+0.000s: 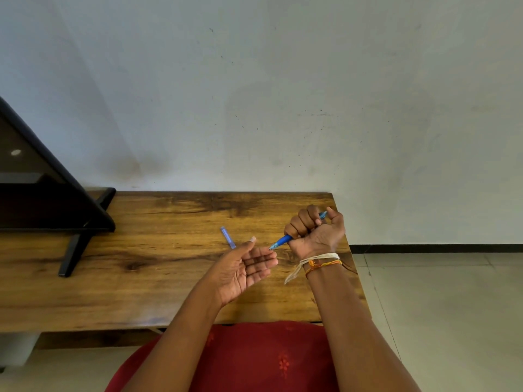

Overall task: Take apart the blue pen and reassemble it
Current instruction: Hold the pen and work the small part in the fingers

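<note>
My right hand is closed in a fist around the blue pen, held above the wooden table. The pen's tip end sticks out lower left of the fist and its back end shows at the upper right by the thumb. My left hand is palm up with fingers spread, just below and left of the pen's tip, holding nothing. A pale blue pen cap lies on the table behind the left thumb.
A black monitor on a stand occupies the table's left back. The table's right edge is just right of my right wrist, with tiled floor beyond. A white wall stands behind the table.
</note>
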